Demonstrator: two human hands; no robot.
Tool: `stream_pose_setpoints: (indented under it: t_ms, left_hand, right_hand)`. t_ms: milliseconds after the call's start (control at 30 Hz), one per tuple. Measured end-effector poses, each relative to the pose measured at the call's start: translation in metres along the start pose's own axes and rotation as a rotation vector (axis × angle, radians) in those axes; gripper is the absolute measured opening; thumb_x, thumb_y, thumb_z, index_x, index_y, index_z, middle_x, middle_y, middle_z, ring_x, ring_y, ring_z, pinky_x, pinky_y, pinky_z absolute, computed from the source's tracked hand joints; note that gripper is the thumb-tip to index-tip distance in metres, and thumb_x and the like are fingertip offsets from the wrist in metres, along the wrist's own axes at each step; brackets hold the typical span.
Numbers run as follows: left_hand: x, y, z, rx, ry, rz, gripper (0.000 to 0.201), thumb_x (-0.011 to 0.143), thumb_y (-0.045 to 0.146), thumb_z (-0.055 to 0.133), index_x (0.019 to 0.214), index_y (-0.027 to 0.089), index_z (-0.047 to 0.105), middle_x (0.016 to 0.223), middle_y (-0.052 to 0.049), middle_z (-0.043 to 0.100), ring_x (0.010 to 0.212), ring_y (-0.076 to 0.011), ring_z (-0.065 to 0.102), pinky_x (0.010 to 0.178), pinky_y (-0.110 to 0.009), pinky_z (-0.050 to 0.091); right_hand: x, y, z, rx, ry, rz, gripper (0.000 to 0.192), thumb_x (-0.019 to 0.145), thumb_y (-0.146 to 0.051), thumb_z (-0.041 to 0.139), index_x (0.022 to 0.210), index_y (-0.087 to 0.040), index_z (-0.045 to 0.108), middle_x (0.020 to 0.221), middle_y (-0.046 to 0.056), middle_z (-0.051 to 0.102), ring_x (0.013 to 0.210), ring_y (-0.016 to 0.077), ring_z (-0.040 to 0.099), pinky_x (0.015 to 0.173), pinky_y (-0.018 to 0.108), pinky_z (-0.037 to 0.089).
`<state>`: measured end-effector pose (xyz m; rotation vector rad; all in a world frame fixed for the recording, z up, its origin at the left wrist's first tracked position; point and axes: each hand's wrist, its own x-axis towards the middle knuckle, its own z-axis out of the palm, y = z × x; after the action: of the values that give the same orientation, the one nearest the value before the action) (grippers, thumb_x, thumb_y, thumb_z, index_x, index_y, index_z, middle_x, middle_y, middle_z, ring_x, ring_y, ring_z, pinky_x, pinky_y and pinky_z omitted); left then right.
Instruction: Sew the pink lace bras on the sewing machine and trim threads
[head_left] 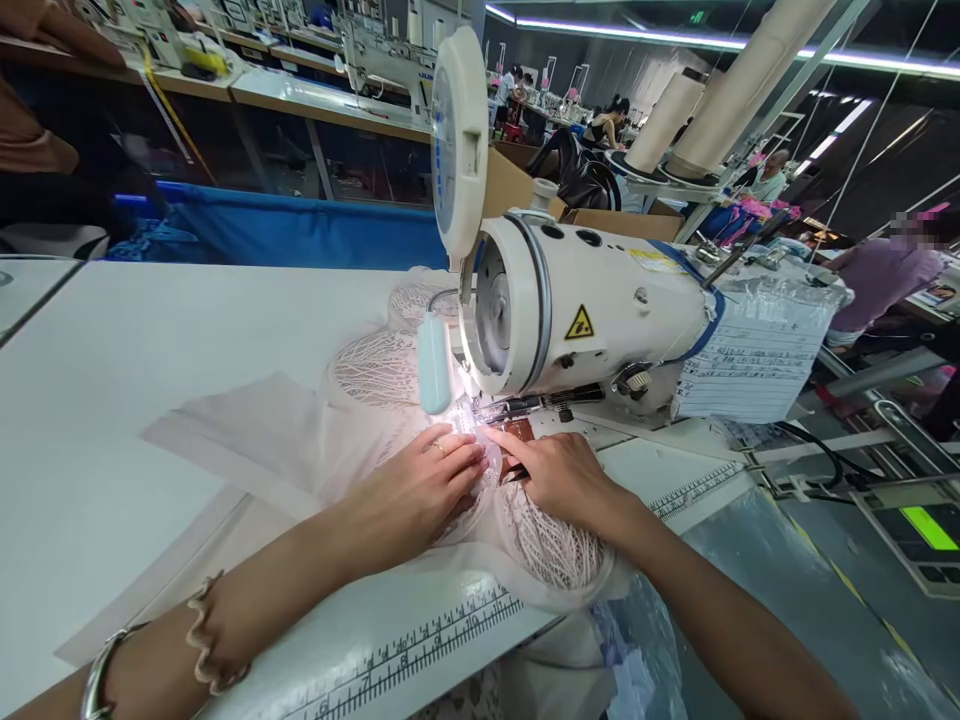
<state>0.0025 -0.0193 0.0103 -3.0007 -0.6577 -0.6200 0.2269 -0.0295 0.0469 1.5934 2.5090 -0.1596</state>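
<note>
Pale pink lace fabric [551,545] with sheer panels lies bunched under the head of a white sewing machine [600,290]. My left hand [420,485] rests over the fabric just left of the lit needle area, fingers together and bent down onto it; its thumb is hidden. Close on the right, my right hand [562,475] stretches its index finger onto the fabric near the presser foot. Its other fingers are curled around a small dark tool [516,473], mostly hidden, whose kind I cannot make out. A pale blue lamp [433,365] hangs beside the needle.
The white table [97,400] has a printed ruler [420,650] along its front edge. A plastic-wrapped paper sheet [757,345] hangs at the machine's right. Large thread cones [667,120] stand behind. Blue cloth [300,225] lies beyond the table, and other people work in the background.
</note>
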Motion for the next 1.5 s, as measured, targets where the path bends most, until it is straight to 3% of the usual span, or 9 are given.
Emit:
stream_pose_setpoints:
  t_ms: [167, 367, 733, 933, 1067, 1200, 1333, 1433, 1500]
  left_hand:
    - [0.0, -0.002, 0.001, 0.079, 0.032, -0.025, 0.037, 0.105, 0.023, 0.034, 0.128, 0.009, 0.059, 0.116, -0.014, 0.07, 0.111, -0.0284, 0.061, 0.107, -0.05, 0.036]
    - [0.0, -0.005, 0.0, 0.066, 0.023, -0.055, 0.034, 0.105, 0.026, 0.037, 0.112, 0.013, 0.067, 0.119, -0.014, 0.068, 0.116, -0.0309, 0.056, 0.097, -0.047, 0.037]
    - [0.001, -0.004, -0.006, 0.08, -0.006, -0.104, 0.037, 0.105, 0.03, 0.034, 0.12, 0.014, 0.063, 0.125, -0.016, 0.067, 0.12, -0.0342, 0.056, 0.096, -0.049, 0.033]
    - [-0.001, -0.005, -0.007, 0.02, -0.017, -0.126, 0.04, 0.105, 0.037, 0.036, 0.125, 0.012, 0.061, 0.126, -0.017, 0.066, 0.124, -0.0348, 0.054, 0.101, -0.052, 0.03]
    - [-0.002, -0.006, -0.007, 0.031, -0.033, -0.147, 0.039, 0.106, 0.038, 0.035, 0.127, 0.016, 0.059, 0.127, -0.016, 0.065, 0.12, -0.0336, 0.056, 0.1, -0.053, 0.032]
    - [-0.002, -0.005, -0.005, 0.026, -0.019, -0.164, 0.041, 0.105, 0.041, 0.035, 0.126, 0.015, 0.058, 0.134, -0.016, 0.06, 0.128, -0.0348, 0.049, 0.101, -0.052, 0.03]
    - [-0.001, -0.005, -0.005, -0.025, -0.019, -0.159, 0.043, 0.105, 0.042, 0.034, 0.131, 0.015, 0.054, 0.126, -0.014, 0.064, 0.118, -0.0322, 0.056, 0.099, -0.05, 0.03]
    - [0.001, -0.005, -0.005, -0.039, -0.027, -0.163, 0.037, 0.105, 0.037, 0.035, 0.127, 0.019, 0.058, 0.115, -0.011, 0.067, 0.106, -0.0295, 0.059, 0.093, -0.047, 0.032]
    - [0.002, -0.004, -0.005, -0.019, -0.008, -0.171, 0.033, 0.103, 0.035, 0.038, 0.122, 0.02, 0.06, 0.11, -0.01, 0.067, 0.104, -0.0296, 0.059, 0.091, -0.047, 0.033]
  right_hand:
    - [0.005, 0.0, 0.0, 0.018, 0.035, -0.009, 0.071, 0.079, -0.013, 0.05, 0.148, -0.031, 0.046, 0.098, 0.002, 0.079, 0.082, 0.0232, 0.069, 0.061, 0.031, 0.031]
    - [0.008, 0.005, 0.004, 0.049, 0.089, -0.068, 0.059, 0.078, -0.011, 0.05, 0.133, -0.03, 0.062, 0.096, 0.001, 0.079, 0.083, 0.0207, 0.068, 0.064, 0.03, 0.034]
    - [0.012, 0.014, 0.007, 0.039, 0.161, -0.143, 0.052, 0.082, -0.01, 0.052, 0.126, -0.033, 0.068, 0.086, 0.0, 0.077, 0.082, 0.0193, 0.067, 0.06, 0.028, 0.033]
    - [0.017, 0.022, 0.008, 0.082, 0.179, -0.217, 0.053, 0.085, -0.005, 0.047, 0.128, -0.029, 0.067, 0.099, 0.0, 0.077, 0.089, 0.0163, 0.065, 0.067, 0.025, 0.039]
    - [0.022, 0.026, 0.008, 0.074, 0.211, -0.313, 0.051, 0.082, 0.0, 0.047, 0.118, -0.027, 0.072, 0.096, -0.001, 0.078, 0.087, 0.0162, 0.064, 0.066, 0.025, 0.036]
    - [0.024, 0.027, 0.005, 0.012, 0.212, -0.292, 0.051, 0.084, 0.0, 0.046, 0.119, -0.029, 0.07, 0.094, -0.001, 0.077, 0.085, 0.0172, 0.062, 0.061, 0.026, 0.031]
    - [0.018, 0.028, 0.004, -0.04, 0.214, -0.215, 0.045, 0.093, -0.009, 0.046, 0.123, -0.034, 0.067, 0.086, -0.001, 0.074, 0.082, 0.0183, 0.062, 0.061, 0.027, 0.031]
    - [0.008, 0.03, 0.007, -0.029, 0.253, -0.127, 0.025, 0.095, -0.035, 0.058, 0.116, -0.026, 0.069, 0.086, 0.002, 0.074, 0.08, 0.0206, 0.064, 0.065, 0.028, 0.033]
    - [0.0, 0.031, 0.011, -0.006, 0.247, -0.073, 0.038, 0.088, -0.052, 0.066, 0.11, -0.021, 0.068, 0.082, 0.004, 0.074, 0.076, 0.0215, 0.064, 0.064, 0.029, 0.033]
